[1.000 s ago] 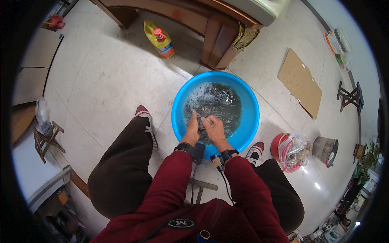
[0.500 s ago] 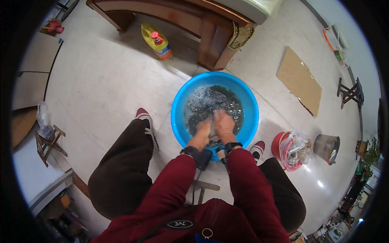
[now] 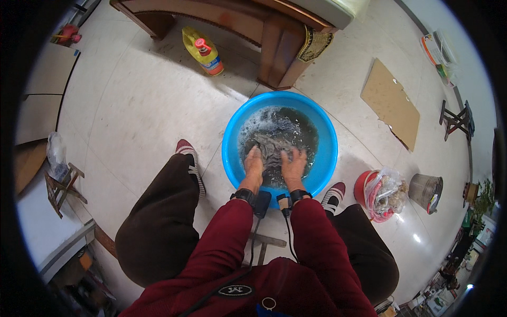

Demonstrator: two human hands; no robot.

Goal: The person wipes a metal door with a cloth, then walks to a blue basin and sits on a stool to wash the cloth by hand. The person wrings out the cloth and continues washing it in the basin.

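Head view: at upper left of centre a yellow bottle [image 3: 203,51] stands on the floor. In mid-frame, the left hand [image 3: 253,162] and right hand [image 3: 293,165] now press flat, side by side, on the grey cloth [image 3: 272,148] in the blue basin [image 3: 322,164]; half a second ago they sat nearer its close rim. Neither grip clasps; fingers spread. A red bucket [image 3: 364,185] stands right.

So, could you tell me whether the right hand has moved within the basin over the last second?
Yes. The right hand has drawn back toward the near rim of the blue basin, resting on the grey cloth beside the left hand.
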